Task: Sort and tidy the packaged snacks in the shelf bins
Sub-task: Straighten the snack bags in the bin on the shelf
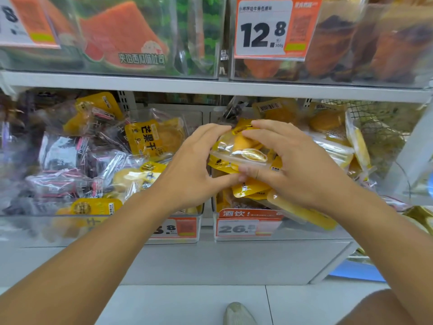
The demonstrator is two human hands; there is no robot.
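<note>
A small stack of yellow dried-mango packets (239,151) sits between both hands above the right clear bin (304,233). My left hand (196,170) curls round the stack's left end, thumb underneath. My right hand (293,165) grips it from the right, fingers over the top and thumb at the lower edge. More yellow packets (328,127) fill the right bin behind the hands. The left clear bin (117,221) holds yellow mango packets (150,139) mixed with dark purple and clear packets (63,156).
A grey shelf board (210,86) runs just above the bins, with upper bins of watermelon toast (121,36) and brown bread (363,43). Orange price tags (248,225) hang on the bin fronts. A wire basket (379,123) is at right. My shoe (237,314) is on the floor.
</note>
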